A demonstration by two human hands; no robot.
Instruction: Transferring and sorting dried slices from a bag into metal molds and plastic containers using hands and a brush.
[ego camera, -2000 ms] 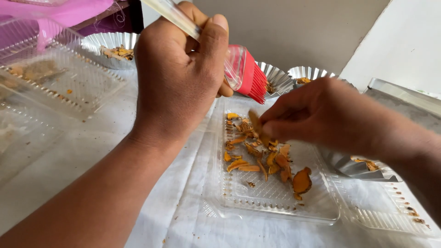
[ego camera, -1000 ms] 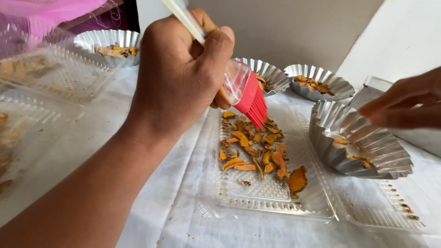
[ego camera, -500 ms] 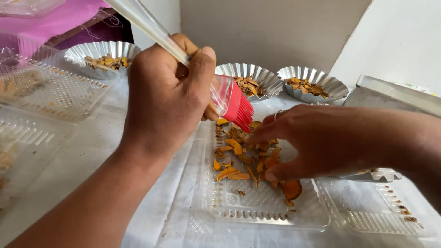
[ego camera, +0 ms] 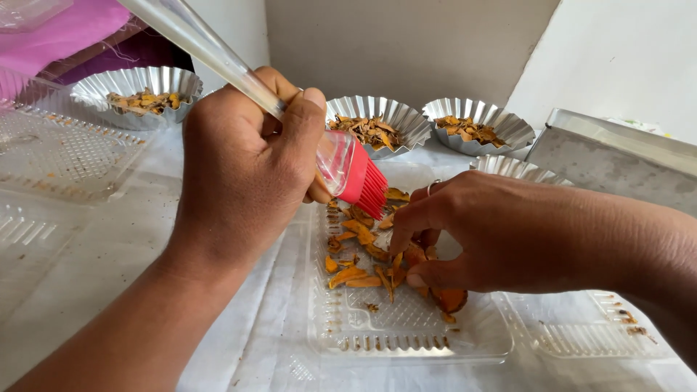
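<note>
**Handling the dried slices**

Your left hand [ego camera: 247, 167] is clamped around the brush [ego camera: 348, 170] handle, bristles over the tray [ego camera: 406, 337]. Your right hand [ego camera: 472, 232] pinches orange slices [ego camera: 356, 276] lying at the tray's centre, fingers closed on them. Judge the slices light, brittle and thin: pinch gently at their edges. The tray sits near the table's front edge.

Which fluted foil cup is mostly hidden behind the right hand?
The foil cup just behind the right hand; only its rim shows, while the others sit in full view.
</note>
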